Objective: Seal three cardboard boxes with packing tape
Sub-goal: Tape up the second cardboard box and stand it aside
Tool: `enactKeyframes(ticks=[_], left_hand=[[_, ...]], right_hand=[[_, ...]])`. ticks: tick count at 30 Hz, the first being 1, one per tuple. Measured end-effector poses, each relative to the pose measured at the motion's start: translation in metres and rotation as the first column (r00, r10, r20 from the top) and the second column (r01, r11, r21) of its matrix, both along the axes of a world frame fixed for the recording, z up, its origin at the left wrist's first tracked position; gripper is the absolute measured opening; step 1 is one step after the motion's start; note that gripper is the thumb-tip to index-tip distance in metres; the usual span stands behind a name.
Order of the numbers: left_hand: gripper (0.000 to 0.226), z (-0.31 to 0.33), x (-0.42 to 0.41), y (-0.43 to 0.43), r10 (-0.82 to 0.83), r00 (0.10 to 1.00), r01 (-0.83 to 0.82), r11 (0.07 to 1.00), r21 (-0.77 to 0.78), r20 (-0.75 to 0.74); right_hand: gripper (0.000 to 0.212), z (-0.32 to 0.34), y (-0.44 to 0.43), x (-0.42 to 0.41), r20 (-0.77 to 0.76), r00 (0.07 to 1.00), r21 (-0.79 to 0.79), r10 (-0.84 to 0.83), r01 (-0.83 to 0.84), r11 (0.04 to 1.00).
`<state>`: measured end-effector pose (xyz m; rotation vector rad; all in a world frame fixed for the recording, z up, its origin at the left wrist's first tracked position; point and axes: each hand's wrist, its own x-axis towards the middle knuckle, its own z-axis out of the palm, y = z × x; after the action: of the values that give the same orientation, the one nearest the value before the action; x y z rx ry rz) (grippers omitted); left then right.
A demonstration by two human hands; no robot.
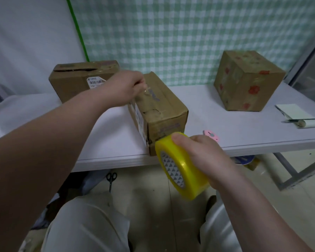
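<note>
A long cardboard box (164, 110) lies on the white table (225, 128), its near end at the front edge. My left hand (125, 90) pinches the free end of clear tape over the box's far top. A stretch of tape runs along the top toward the yellow tape roll (182, 170), which my right hand (205, 157) grips just off the table's edge. A second box (76, 79) with a white label stands at the back left. A third box (247, 80), printed with red flowers, sits at the back right.
A small pink cutter (212, 135) lies on the table behind my right hand. White paper sheets and a roll (302, 117) rest at the right edge. Scissors (111, 179) lie on the floor under the table. A checked curtain hangs behind.
</note>
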<state>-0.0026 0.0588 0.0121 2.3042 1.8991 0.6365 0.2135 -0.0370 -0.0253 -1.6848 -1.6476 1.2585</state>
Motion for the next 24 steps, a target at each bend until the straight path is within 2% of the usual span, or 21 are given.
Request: enactKeyframes(ticks=[3, 11, 24], left_hand=[[0.02, -0.005, -0.001, 0.002, 0.012, 0.997, -0.009, 0.999, -0.037, 0.072], [0.021, -0.02, 0.0, 0.007, 0.042, 0.997, -0.036, 0.996, -0.083, 0.07], [0.025, -0.032, 0.0, 0.01, 0.006, 0.999, -0.004, 0.999, -0.036, 0.05]], right_hand=[[0.053, 0.002, -0.001, -0.003, 0.002, 1.0, 0.014, -0.021, 0.021, 1.0], [0.065, 0.003, -0.001, -0.006, -0.019, 0.999, 0.013, -0.039, 0.039, 0.999], [0.054, 0.005, -0.001, -0.003, -0.021, 0.999, -0.019, -0.039, 0.038, 0.999]])
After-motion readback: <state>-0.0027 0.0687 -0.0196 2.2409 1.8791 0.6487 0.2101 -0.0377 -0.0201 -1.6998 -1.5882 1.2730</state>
